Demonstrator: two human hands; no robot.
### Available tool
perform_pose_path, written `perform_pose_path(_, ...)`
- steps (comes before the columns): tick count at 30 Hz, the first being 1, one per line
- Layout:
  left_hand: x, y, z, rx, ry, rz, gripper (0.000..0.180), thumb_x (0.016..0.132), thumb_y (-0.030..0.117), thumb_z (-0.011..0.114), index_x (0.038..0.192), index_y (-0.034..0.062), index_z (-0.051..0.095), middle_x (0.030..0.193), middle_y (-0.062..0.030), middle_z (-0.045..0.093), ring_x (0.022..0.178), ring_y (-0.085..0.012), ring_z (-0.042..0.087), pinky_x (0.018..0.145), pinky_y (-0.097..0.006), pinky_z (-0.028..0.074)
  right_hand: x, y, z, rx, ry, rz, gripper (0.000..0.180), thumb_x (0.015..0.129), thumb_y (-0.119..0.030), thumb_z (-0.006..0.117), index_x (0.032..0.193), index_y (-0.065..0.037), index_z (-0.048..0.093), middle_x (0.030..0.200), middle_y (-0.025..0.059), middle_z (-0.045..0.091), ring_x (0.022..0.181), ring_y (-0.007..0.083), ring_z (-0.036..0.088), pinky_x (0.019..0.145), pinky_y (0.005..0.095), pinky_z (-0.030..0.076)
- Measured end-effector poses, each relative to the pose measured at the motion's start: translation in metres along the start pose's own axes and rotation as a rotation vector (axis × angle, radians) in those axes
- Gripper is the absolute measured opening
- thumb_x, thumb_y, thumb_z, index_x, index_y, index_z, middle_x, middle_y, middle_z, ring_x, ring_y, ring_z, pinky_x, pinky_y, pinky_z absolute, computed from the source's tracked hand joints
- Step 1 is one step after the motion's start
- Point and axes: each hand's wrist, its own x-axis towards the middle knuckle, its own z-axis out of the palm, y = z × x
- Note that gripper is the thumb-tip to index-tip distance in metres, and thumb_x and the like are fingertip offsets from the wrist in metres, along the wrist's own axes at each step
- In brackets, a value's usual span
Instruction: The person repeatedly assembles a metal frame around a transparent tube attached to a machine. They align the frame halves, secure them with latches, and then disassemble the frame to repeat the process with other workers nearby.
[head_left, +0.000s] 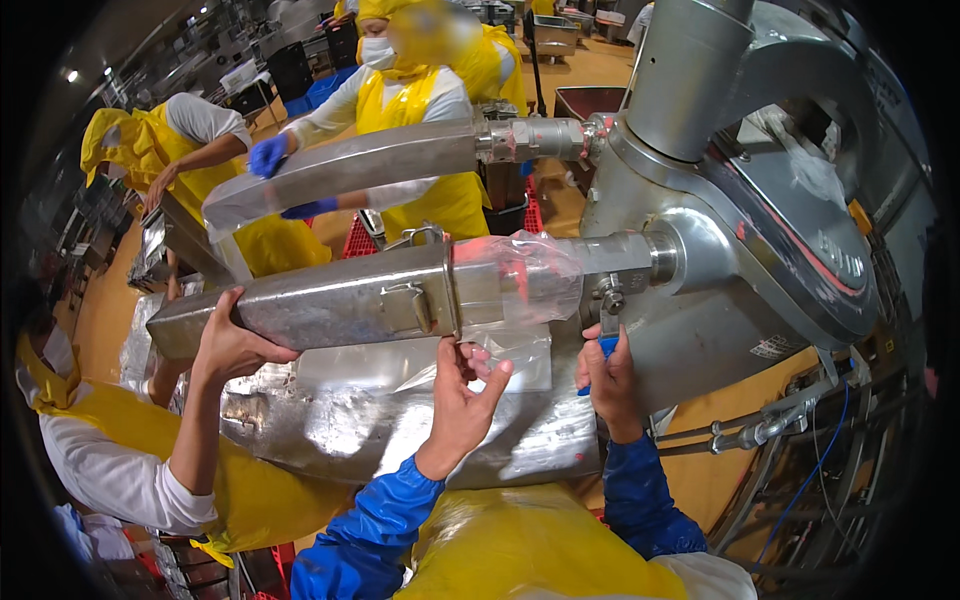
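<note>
My right hand (612, 392) is closed around the blue-gripped lever (608, 346) of a valve on a steel outlet pipe (612, 256). My left hand (462, 405) is just below the flange (452, 292) of a long steel rectangular mold (320, 300), thumb stretched out and fingers apart. Its fingertips reach the flange's lower edge; whether they touch is unclear. Clear plastic film (525, 278) with pink residue covers the joint between mold and pipe. A co-worker's hand (228, 345) supports the mold from the left. A latch (408, 305) sits on the mold's side.
A second steel mold (350, 170) runs parallel behind, a blue-gloved co-worker's hand (268, 156) on it. The large steel machine (680, 200) stands at right. Beneath lies a wet metal table (400, 430). Another co-worker in a yellow apron (270, 225) bends at far left.
</note>
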Motion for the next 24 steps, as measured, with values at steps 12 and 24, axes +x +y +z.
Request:
perform_pose_path(12,-0.001,-0.008,-0.021,0.011,-0.043,-0.043,0.066,0.092,0.015,0.082,0.145,0.0002,0.046,0.106,-0.0042,0.053,0.086,-0.0104,0.051,0.078,-0.026,0.048,0.001,0.009,-0.002,-0.053,0.014,-0.07,0.019,0.111,-0.023,0.054,0.119,-0.007,0.049,0.066,0.0005,0.049,0.054,0.0078,0.047,0.051,0.0256,0.043)
perform_pose_path(24,0.001,0.007,-0.003,0.082,-0.187,0.018,0.066,0.09,0.017,0.085,0.142,-0.0054,0.05,0.107,-0.0058,0.055,0.086,-0.0117,0.052,0.077,-0.028,0.049,-0.004,0.015,0.01,0.097,0.146,-0.051,0.023,0.11,-0.028,0.058,0.114,-0.007,0.049,0.07,-0.0009,0.048,0.056,0.0074,0.044,0.052,0.026,0.042)
